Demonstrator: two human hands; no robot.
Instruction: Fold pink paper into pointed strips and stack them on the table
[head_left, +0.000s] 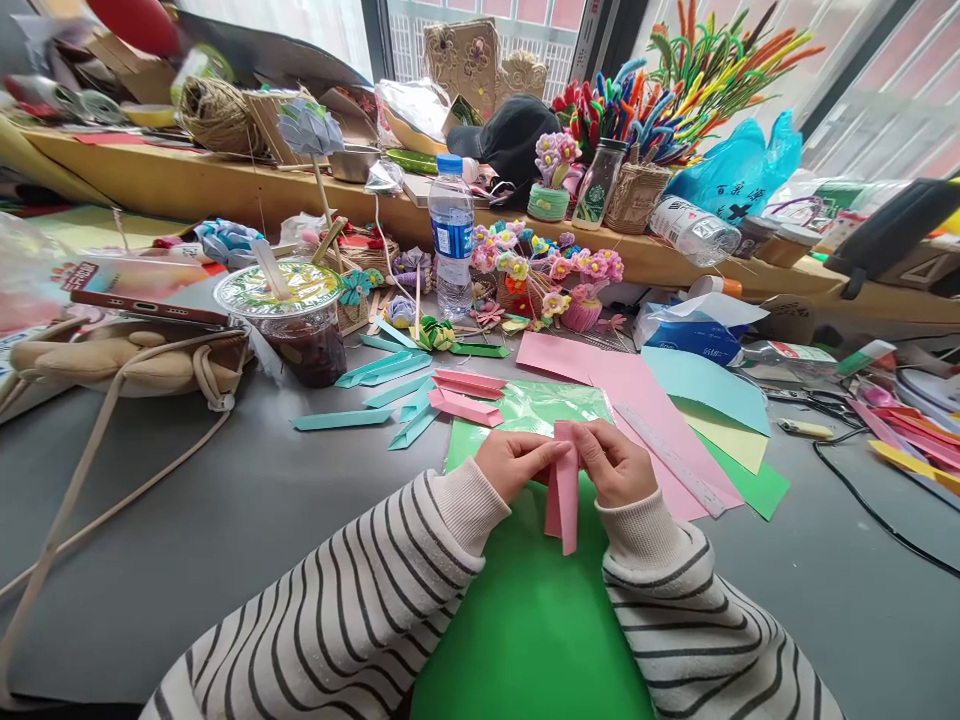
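Observation:
Between my two hands is a pink paper strip [568,505], folded lengthwise, its lower end hanging down. My left hand [516,462] pinches its upper left edge between thumb and finger. On the other side, my right hand [616,465] pinches the top near the fold. Below the hands lies a green sheet [532,640]. Just beyond my left hand are folded pink strips [466,407] with slanted ends. Several folded turquoise strips [397,392] are scattered to their left.
Pink sheets [697,470] with a clear ruler [667,458] on them lie at the right, beside turquoise paper [712,395]. A lidded drink cup [304,345] and a water bottle [452,250] stand farther back. Scissors [817,402] and a black cable [862,505] lie at the far right.

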